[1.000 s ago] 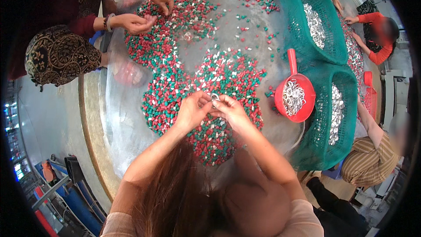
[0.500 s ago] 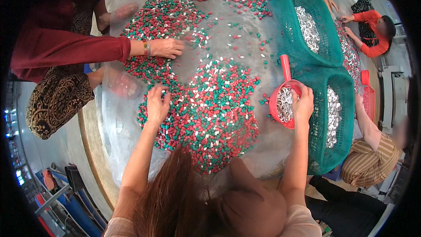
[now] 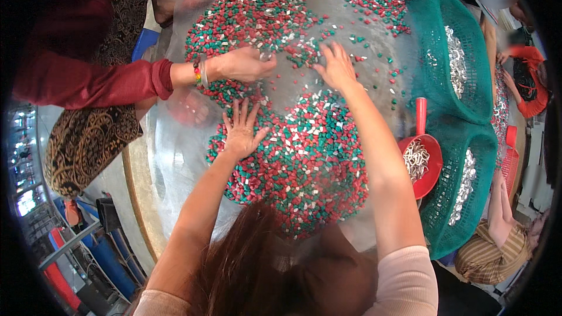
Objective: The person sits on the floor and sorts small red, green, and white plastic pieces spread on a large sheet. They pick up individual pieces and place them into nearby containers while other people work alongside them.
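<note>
A wide heap of small red, green and white chips (image 3: 310,158) covers much of the plastic-sheeted table in front of me. My left hand (image 3: 240,133) rests on the heap's left side with fingers spread, holding nothing. Farther away, my right hand (image 3: 338,67) reaches to the thinner scatter of chips, its fingers apart and nothing visible in it. Right of the heap stands a red long-handled scoop (image 3: 430,167) with pale metal rings (image 3: 415,160) in its bowl; neither hand touches it.
A co-worker's hand (image 3: 249,64) with bracelets works over the chips at left, close to my hands. Two green mesh baskets (image 3: 430,222) holding metal rings (image 3: 456,61) line the right side. Other people sit beyond them, near a red basket (image 3: 510,161).
My right hand has let go of the red scoop and moved left and away, over the chips. My left hand has flattened onto the heap. The whole view has shifted slightly.
</note>
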`<state>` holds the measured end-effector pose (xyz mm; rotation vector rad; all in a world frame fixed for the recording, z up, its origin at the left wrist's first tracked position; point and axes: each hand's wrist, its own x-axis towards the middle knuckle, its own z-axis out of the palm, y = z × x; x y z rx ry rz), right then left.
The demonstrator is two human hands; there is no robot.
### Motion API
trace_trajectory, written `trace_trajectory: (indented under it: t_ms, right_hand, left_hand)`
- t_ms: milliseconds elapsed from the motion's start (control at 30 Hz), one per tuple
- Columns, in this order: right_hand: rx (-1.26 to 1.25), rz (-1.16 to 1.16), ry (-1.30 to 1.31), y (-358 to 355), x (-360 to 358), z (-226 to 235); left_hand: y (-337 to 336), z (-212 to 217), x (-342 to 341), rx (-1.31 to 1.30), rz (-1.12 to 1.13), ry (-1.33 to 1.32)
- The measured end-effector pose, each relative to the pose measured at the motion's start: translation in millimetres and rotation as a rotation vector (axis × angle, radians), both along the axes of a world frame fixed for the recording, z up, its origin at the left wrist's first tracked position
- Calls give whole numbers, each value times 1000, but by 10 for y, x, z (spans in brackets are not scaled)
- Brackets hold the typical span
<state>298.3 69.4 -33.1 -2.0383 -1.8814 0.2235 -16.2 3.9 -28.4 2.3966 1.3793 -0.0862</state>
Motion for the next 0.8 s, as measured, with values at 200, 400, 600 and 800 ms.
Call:
trace_trajectory:
  t_ms: [200, 400, 600, 800]
  right_hand:
    - [-122, 424, 79, -11, -746, -24]
    - [-309, 426, 155, 107, -672, 199]
    - [188, 4, -23, 1116, -65, -337]
    - [59, 430, 214, 547, -820, -242]
  left_hand:
    - [-24, -76, -4, 52, -2, 5]
    - [-37, -45, 5, 45, -7, 18]
    - [10, 8, 57, 25, -35, 24]
    - [-19, -92, 8, 89, -25, -18]
